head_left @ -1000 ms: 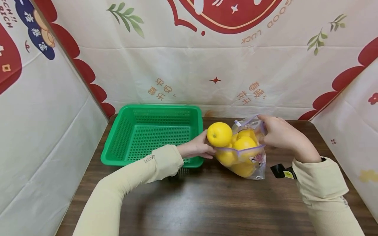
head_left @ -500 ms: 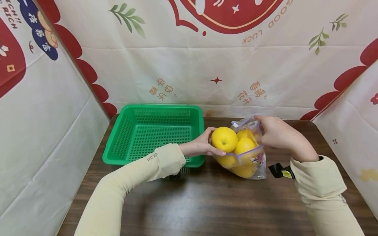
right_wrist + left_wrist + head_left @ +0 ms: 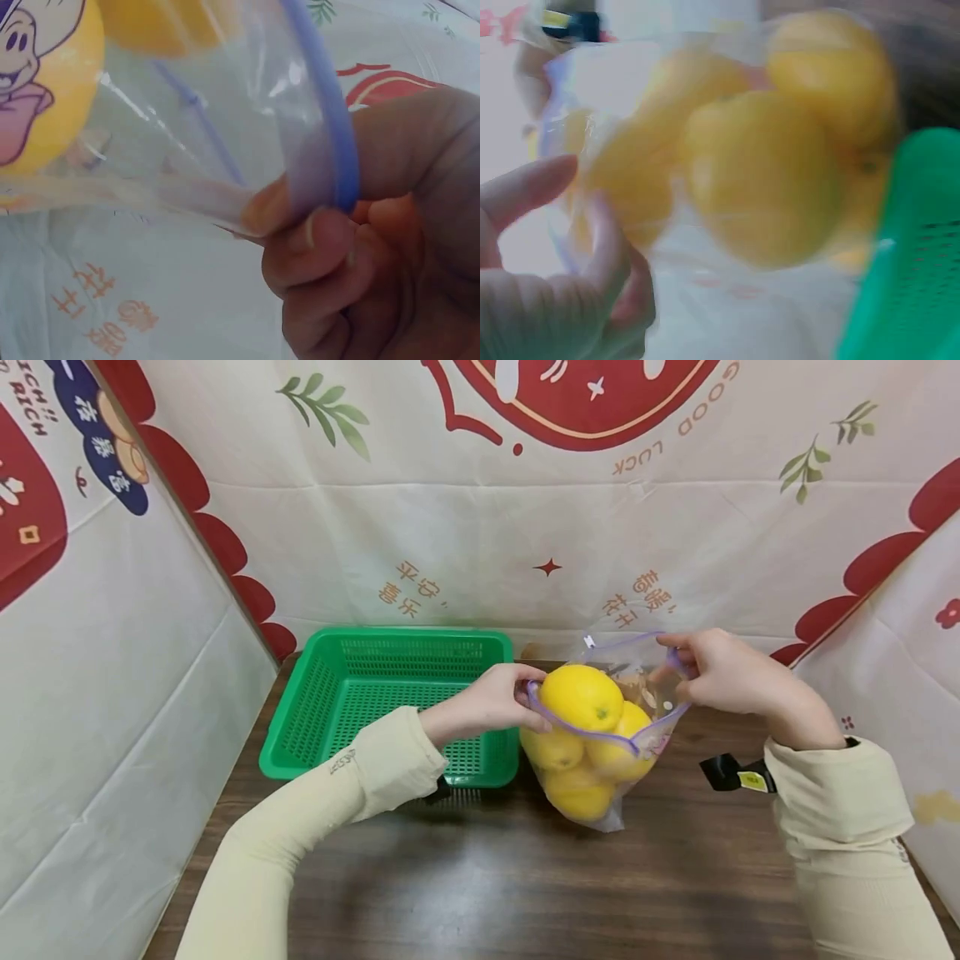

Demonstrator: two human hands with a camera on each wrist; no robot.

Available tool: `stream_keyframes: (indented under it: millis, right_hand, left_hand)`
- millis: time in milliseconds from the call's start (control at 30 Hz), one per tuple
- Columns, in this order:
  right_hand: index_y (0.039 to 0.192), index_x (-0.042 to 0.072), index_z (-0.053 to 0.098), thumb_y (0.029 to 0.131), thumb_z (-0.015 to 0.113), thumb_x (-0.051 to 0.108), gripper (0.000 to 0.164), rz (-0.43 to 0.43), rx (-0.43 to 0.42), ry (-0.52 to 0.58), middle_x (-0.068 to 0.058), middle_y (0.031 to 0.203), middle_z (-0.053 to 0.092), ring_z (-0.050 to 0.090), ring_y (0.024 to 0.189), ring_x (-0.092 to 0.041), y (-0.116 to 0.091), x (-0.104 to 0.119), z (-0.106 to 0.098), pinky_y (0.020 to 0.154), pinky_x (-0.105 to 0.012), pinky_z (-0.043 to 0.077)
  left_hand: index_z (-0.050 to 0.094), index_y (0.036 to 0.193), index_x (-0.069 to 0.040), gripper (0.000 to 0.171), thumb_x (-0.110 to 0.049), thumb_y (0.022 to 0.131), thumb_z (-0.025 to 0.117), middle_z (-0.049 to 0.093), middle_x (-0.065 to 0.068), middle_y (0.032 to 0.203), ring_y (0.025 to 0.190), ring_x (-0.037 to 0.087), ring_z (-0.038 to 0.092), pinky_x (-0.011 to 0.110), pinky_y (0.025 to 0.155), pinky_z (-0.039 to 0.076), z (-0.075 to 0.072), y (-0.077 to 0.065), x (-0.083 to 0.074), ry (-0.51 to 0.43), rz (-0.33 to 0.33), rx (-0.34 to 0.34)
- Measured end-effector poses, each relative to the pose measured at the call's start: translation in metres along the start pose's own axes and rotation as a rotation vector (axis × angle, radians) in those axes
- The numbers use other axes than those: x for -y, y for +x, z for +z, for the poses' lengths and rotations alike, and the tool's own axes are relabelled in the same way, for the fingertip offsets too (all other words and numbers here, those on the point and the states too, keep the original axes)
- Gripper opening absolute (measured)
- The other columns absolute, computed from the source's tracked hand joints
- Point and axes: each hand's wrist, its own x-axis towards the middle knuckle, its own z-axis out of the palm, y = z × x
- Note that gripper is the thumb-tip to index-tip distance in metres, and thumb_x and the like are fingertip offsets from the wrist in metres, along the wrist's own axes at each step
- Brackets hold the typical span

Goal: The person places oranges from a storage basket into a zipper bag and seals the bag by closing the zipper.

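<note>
A clear zip bag point(image 3: 663, 724) with a purple rim stands tilted on the table, holding several yellow oranges point(image 3: 581, 695). The topmost orange sits at the bag's mouth. My left hand point(image 3: 495, 700) grips the rim at the bag's left side; blur in the left wrist view partly hides the contact between thumb and fingers point(image 3: 615, 247). On the opposite side, my right hand point(image 3: 731, 672) pinches the purple rim point(image 3: 341, 150) between thumb and curled fingers. A printed cartoon figure point(image 3: 22, 97) shows on the bag in the right wrist view.
A green slotted basket point(image 3: 405, 633) stands left of the bag, close to it, with nothing visible inside. Patterned cloth walls point(image 3: 480, 543) enclose the back and sides of the dark wooden table point(image 3: 465, 885).
My left hand has let go of the orange in the bag and now grips the rim. The bag is lifted more upright and shifted left, its mouth spread wider. My right hand still holds the rim.
</note>
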Motion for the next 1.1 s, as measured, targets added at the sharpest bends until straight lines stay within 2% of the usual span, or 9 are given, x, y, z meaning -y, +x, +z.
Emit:
stream_keyframes:
  millis: [133, 300, 533, 633, 733, 800, 867, 1000, 1100]
  right_hand:
    - [0.127, -0.017, 0.039, 0.071, 0.051, -0.009, 0.058, -0.047, -0.04, -0.027, -0.014, 0.088, 0.066, 0.026, 0.044, -0.01, 0.004, -0.008, -0.003, 0.042, -0.023, 0.028]
    - [0.126, -0.014, 0.043, 0.071, 0.046, -0.012, 0.055, -0.104, -0.045, -0.044, -0.013, 0.087, 0.066, 0.039, 0.056, -0.012, 0.017, -0.019, 0.009, 0.046, -0.023, 0.03]
    - [0.122, -0.003, 0.053, 0.084, 0.049, -0.003, 0.038, -0.123, -0.146, 0.017, -0.023, 0.095, 0.064, 0.038, 0.047, -0.01, 0.018, -0.029, 0.021, 0.045, -0.022, 0.035]
    - [0.116, -0.001, 0.058, 0.083, 0.062, 0.007, 0.034, -0.156, -0.245, -0.008, -0.027, 0.107, 0.057, 0.056, 0.068, -0.021, -0.002, -0.025, 0.033, 0.06, -0.034, 0.048]
    - [0.113, 0.001, 0.06, 0.071, 0.077, 0.024, 0.051, -0.175, -0.363, -0.047, -0.034, 0.119, 0.045, 0.054, 0.094, -0.042, -0.035, -0.021, 0.057, 0.075, -0.056, 0.045]
    - [0.108, 0.001, 0.063, 0.063, 0.082, 0.027, 0.055, -0.181, -0.449, -0.088, -0.031, 0.113, 0.048, 0.054, 0.091, -0.041, -0.054, -0.019, 0.075, 0.072, -0.054, 0.046]
    - [0.095, 0.001, 0.067, 0.057, 0.085, 0.019, 0.046, -0.203, -0.558, -0.111, -0.022, 0.097, 0.057, 0.059, 0.078, -0.029, -0.064, -0.02, 0.092, 0.067, -0.037, 0.052]
    - [0.073, 0.003, 0.069, 0.051, 0.081, -0.009, 0.028, -0.257, -0.722, -0.059, -0.003, 0.073, 0.063, 0.052, 0.063, 0.002, -0.065, -0.024, 0.109, 0.058, -0.006, 0.043]
    - [0.072, 0.004, 0.07, 0.051, 0.078, -0.016, 0.03, -0.287, -0.753, 0.0, -0.004, 0.073, 0.065, 0.05, 0.071, 0.013, -0.064, -0.025, 0.11, 0.062, -0.002, 0.041]
  left_hand:
    - [0.042, 0.13, 0.006, 0.058, 0.007, 0.076, 0.064, 0.053, 0.014, 0.101, 0.085, 0.017, 0.058, 0.025, 0.077, 0.05, 0.007, -0.02, -0.01, -0.158, 0.004, 0.051]
    - [0.036, 0.132, 0.012, 0.057, 0.01, 0.079, 0.059, 0.052, 0.008, 0.091, 0.078, 0.01, 0.058, 0.024, 0.079, 0.049, 0.029, -0.019, 0.002, -0.368, -0.07, 0.087]
    - [0.039, 0.131, 0.009, 0.051, 0.009, 0.083, 0.056, 0.053, 0.003, 0.087, 0.07, 0.004, 0.054, 0.019, 0.071, 0.047, 0.04, -0.007, 0.013, -0.593, -0.082, -0.044]
    - [0.04, 0.13, 0.008, 0.049, 0.008, 0.083, 0.055, 0.054, 0.003, 0.086, 0.071, 0.004, 0.054, 0.017, 0.066, 0.043, 0.042, -0.005, 0.014, -0.605, -0.073, -0.062]
    - [0.042, 0.129, 0.008, 0.047, 0.008, 0.084, 0.055, 0.056, 0.003, 0.086, 0.073, 0.004, 0.055, 0.017, 0.067, 0.043, 0.046, -0.004, 0.014, -0.637, -0.061, -0.054]
    - [0.042, 0.129, 0.008, 0.046, 0.007, 0.085, 0.054, 0.057, 0.003, 0.087, 0.075, 0.004, 0.056, 0.018, 0.071, 0.045, 0.048, -0.003, 0.013, -0.658, -0.057, -0.048]
    - [0.041, 0.129, 0.008, 0.045, 0.006, 0.085, 0.053, 0.056, 0.004, 0.09, 0.078, 0.006, 0.056, 0.021, 0.079, 0.047, 0.048, -0.003, 0.011, -0.665, -0.065, -0.025]
    - [0.038, 0.133, 0.003, 0.048, -0.001, 0.087, 0.054, 0.055, 0.01, 0.099, 0.086, 0.016, 0.058, 0.032, 0.085, 0.048, 0.035, 0.005, 0.012, -0.353, -0.026, 0.056]
    - [0.031, 0.136, 0.0, 0.054, -0.006, 0.088, 0.054, 0.048, 0.015, 0.117, 0.101, 0.023, 0.052, 0.033, 0.086, 0.047, 0.019, 0.02, 0.015, 0.064, 0.092, -0.033]
